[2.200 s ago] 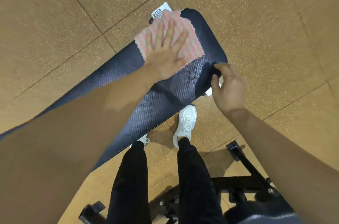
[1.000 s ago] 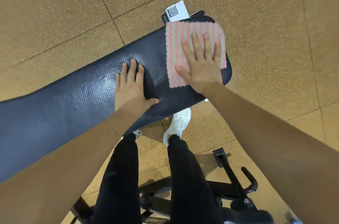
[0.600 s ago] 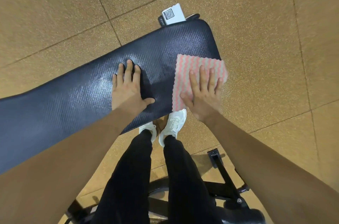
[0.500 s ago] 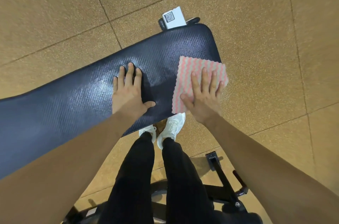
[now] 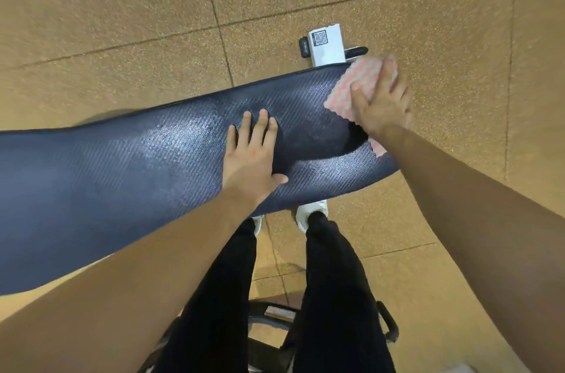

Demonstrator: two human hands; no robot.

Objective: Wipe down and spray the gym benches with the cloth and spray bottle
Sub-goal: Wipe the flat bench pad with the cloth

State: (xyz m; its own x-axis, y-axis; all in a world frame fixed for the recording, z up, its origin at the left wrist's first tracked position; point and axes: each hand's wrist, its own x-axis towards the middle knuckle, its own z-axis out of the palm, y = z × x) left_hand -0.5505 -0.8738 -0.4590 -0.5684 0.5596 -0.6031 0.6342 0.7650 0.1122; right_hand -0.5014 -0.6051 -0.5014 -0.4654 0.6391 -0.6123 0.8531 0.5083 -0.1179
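Tan speckled floor (image 5: 122, 5) with thin tile seams lies all around a long, dark blue padded worktop (image 5: 122, 164) that runs leftward away from both hands.

The left hand (image 5: 253, 155) lies flat on the padding, fingers straight and close together, thumb spread toward the near edge. It holds nothing and stays where it was half a second ago.

The right hand (image 5: 382, 106) presses the pink-and-white wavy-striped cloth (image 5: 360, 82) onto the worktop's far end corner. Its palm is down and its thumb points toward the left hand. Its fingertips are blurred at the edge, but no curl around the cloth shows.

Half a second ago this hand and the cloth were at the near end corner. They have since slid across the end to the far side. A scrap of the cloth now shows under the right wrist.

Just beyond the right hand, a white tag (image 5: 325, 47) with a printed code square sticks out past the worktop's far edge.

Below the left wrist, white shoes (image 5: 308, 213) and black trousers (image 5: 333, 281) stand on the floor. A dark metal frame (image 5: 388, 323) sits behind them.
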